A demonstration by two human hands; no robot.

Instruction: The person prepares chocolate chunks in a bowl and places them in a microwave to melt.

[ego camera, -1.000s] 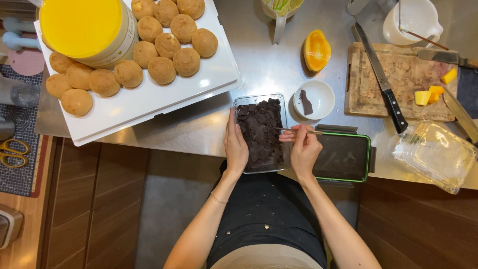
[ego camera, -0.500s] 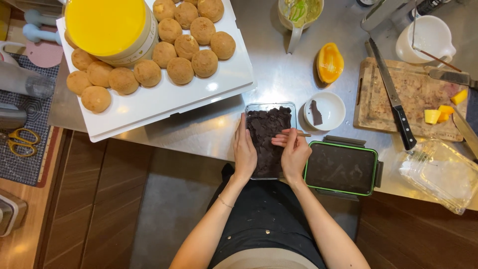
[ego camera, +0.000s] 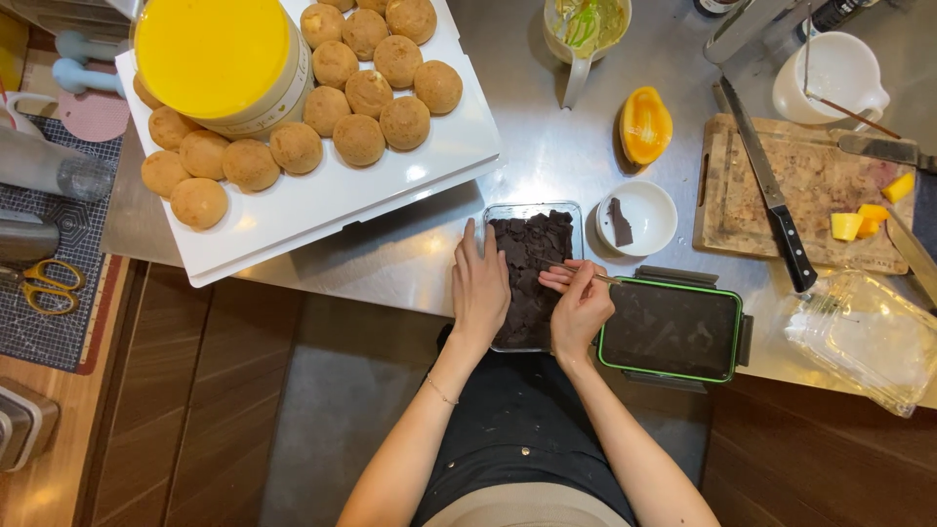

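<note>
At the near edge of the steel counter point(ego camera: 576, 166), roughly six o'clock from the middle of the view, a clear rectangular container point(ego camera: 532, 273) filled with dark brown chunks sits between the two hands. Left hand point(ego camera: 480, 293) lies flat and open along the container's left wall, fingers straight and together, pointing toward twelve o'clock, palm down and steadying the side rather than gripping it. Right hand point(ego camera: 581, 304) is loosely curled over the container's right half, thumb and fingertips pinched on a thin metal tool point(ego camera: 603, 279) whose handle end points toward three o'clock; the working end is hidden under the fingers against the dark contents. Both forearms rise from six o'clock and converge on the container, the left wrist wearing a thin bracelet point(ego camera: 441, 390). At three o'clock from the right hand, just beside it, rests a dark lid with a green rim point(ego camera: 672, 330). At one o'clock stands a small white bowl point(ego camera: 636, 217) with one dark piece inside. At ten o'clock, a white tray point(ego camera: 322, 210) carries round golden buns point(ego camera: 361, 140) and a yellow-lidded tub point(ego camera: 217, 59).
</note>
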